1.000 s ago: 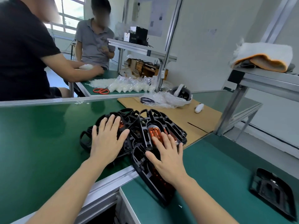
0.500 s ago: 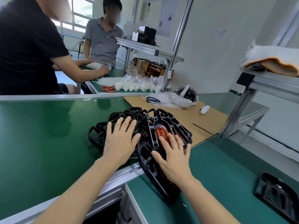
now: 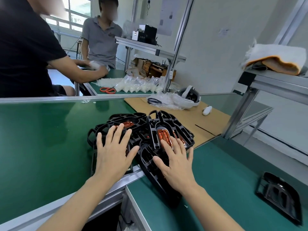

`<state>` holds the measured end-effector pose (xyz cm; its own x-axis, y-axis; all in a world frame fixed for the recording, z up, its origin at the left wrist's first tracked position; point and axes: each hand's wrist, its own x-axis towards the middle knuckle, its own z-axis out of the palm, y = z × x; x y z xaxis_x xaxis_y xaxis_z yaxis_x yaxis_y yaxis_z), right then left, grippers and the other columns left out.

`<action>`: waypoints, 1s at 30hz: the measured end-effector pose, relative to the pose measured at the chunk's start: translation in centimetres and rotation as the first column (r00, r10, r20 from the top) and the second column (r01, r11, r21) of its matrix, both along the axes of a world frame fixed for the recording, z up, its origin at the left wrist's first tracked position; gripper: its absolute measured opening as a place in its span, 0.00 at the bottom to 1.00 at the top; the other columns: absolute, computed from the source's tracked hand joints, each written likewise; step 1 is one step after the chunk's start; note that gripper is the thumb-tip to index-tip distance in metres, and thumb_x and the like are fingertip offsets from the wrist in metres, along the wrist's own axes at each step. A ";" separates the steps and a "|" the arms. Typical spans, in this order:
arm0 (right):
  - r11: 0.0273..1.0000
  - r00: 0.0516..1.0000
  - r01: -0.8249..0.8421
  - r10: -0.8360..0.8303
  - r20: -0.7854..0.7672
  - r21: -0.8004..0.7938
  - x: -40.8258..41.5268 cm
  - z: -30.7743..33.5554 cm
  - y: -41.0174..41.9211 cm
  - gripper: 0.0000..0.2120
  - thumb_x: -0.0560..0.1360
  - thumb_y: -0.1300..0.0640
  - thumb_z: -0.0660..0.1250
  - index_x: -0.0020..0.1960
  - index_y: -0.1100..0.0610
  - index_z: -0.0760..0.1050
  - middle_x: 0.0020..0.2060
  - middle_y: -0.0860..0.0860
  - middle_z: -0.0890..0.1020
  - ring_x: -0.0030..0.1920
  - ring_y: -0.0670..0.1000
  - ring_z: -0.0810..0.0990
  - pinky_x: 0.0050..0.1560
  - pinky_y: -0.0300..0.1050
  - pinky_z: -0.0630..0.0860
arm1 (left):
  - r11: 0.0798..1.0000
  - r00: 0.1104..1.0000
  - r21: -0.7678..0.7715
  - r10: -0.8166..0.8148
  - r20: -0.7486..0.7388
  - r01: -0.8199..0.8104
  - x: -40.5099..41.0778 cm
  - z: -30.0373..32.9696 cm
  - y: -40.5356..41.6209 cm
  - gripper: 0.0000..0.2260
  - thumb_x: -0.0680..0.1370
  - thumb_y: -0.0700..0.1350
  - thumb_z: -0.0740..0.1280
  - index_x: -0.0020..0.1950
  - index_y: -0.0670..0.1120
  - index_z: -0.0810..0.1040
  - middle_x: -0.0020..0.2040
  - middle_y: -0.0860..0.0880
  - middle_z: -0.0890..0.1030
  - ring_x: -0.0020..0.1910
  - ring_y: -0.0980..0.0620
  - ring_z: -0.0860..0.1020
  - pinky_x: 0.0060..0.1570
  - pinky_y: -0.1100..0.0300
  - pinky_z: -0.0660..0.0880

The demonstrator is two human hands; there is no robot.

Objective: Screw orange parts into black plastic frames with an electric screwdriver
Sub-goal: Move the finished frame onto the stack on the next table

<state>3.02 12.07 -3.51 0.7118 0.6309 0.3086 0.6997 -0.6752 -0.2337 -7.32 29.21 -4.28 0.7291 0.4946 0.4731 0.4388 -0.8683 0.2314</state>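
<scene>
Fingers (image 3: 120, 130) of the left hand (image 3: 113, 157) lie spread and flat on the left part of the heap of black plastic frames (image 3: 181, 130); those of the right hand (image 3: 176, 165) are likewise fanned apart, pressing on the frame at the right. Neither hand is clamped on anything, both palms simply rest on top.

The heap sits in the middle of the view, straddling the metal seam where the two green sections of the worktop (image 3: 41, 139) meet. One frame hangs over the seam toward six o'clock, under the right palm. Orange parts (image 3: 164, 135) show through the frames: one just beyond the right fingertips at twelve o'clock of that hand, another by the left fingertips. A lone black frame (image 3: 281, 197) lies well apart at about four o'clock. No electric screwdriver is visible.

The step in hand looks like steadying or sorting the pile before picking one frame out. To do it well, keep one palm down on the heap while the other closes on the rim of a single frame, preferably the top one at the right whose orange part is exposed. Lift it straight up so the ribs don't snag neighbours, and mind the overhanging frame, which could tip off the edge.
</scene>
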 end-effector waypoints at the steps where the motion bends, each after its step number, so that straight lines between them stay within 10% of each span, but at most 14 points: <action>1: 1.000 1.000 -0.005 0.005 -0.001 0.005 -0.1 0.0 -0.1 0.30 0.78 0.34 0.52 0.77 0.40 0.53 0.78 0.43 0.48 0.77 0.46 0.38 0.71 0.56 0.28 | 1.000 1.000 0.003 0.012 -0.003 -0.012 -0.2 -0.1 -0.1 0.32 0.76 0.64 0.44 0.72 0.49 0.69 0.74 0.46 0.65 0.74 0.43 0.61 0.70 0.38 0.52; 30: 0.999 0.994 -0.020 0.024 -0.107 0.041 -0.9 0.0 -2.9 0.29 0.78 0.36 0.54 0.77 0.40 0.52 0.78 0.42 0.49 0.76 0.43 0.39 0.71 0.54 0.28 | 0.997 0.997 -0.027 0.065 -0.053 -0.066 -1.3 0.9 -1.3 0.39 0.69 0.68 0.44 0.75 0.51 0.63 0.77 0.47 0.58 0.76 0.44 0.53 0.70 0.38 0.45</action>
